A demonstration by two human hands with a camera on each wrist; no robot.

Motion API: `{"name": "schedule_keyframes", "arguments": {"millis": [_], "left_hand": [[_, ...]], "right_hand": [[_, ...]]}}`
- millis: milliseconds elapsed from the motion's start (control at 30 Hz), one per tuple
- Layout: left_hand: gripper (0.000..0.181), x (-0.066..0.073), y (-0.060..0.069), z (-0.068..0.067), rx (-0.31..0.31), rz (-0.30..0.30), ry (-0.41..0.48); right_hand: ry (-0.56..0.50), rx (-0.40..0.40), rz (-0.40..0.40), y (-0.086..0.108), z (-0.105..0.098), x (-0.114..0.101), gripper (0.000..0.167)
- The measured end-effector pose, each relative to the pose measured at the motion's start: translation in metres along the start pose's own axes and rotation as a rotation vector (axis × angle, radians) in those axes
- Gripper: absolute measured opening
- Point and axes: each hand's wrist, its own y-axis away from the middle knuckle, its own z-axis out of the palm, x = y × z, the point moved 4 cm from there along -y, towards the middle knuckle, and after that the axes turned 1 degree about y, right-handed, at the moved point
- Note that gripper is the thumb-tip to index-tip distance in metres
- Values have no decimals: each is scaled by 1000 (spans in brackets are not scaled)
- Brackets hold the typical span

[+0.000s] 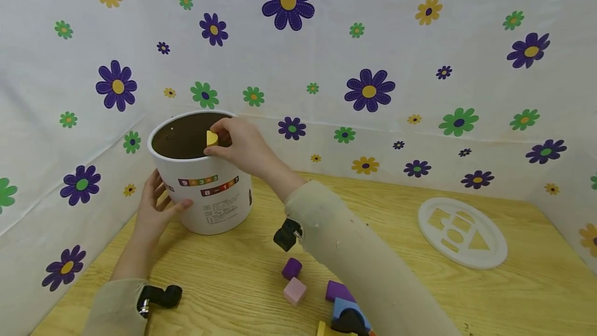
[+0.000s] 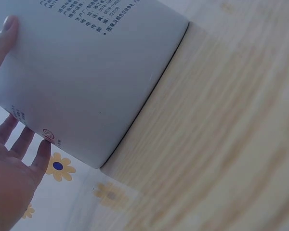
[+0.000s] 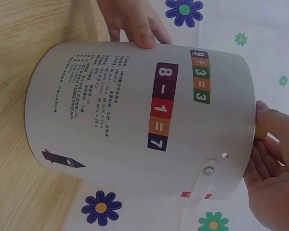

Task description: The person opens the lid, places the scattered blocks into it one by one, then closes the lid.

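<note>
A large white bucket (image 1: 216, 217) with printed sums and a brown inside stands on the table at the left. My left hand (image 1: 153, 217) rests against its left side, thumb on the front and fingers spread along the wall, as the left wrist view also shows (image 2: 14, 163). Over the bucket's near right rim, my right hand (image 1: 242, 144) pinches a small yellow block (image 1: 212, 138) between thumb and fingers. In the right wrist view the bucket's wall (image 3: 120, 120) hides part of this yellow block (image 3: 261, 132). The bottom of the bucket cannot be seen.
Between the arms and the near edge lie a purple block (image 1: 292, 268), a pink cube (image 1: 295, 291), another purple block (image 1: 339, 291) and a blue piece (image 1: 342, 309). A white round plate with cut-out shapes (image 1: 499, 253) lies at the right. Behind hangs a flowered cloth (image 1: 322, 56).
</note>
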Motion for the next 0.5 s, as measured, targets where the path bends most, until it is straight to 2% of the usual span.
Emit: {"name": "schedule_keyframes", "arguments": {"millis": [167,500], "left_hand": [[92,0,1,0,4,-1,-3],[94,2,1,1,5,-5,-5]], "right_hand": [[31,-31,19,0,1,-2,45],[7,-19,24,1,1,-1,47]]}}
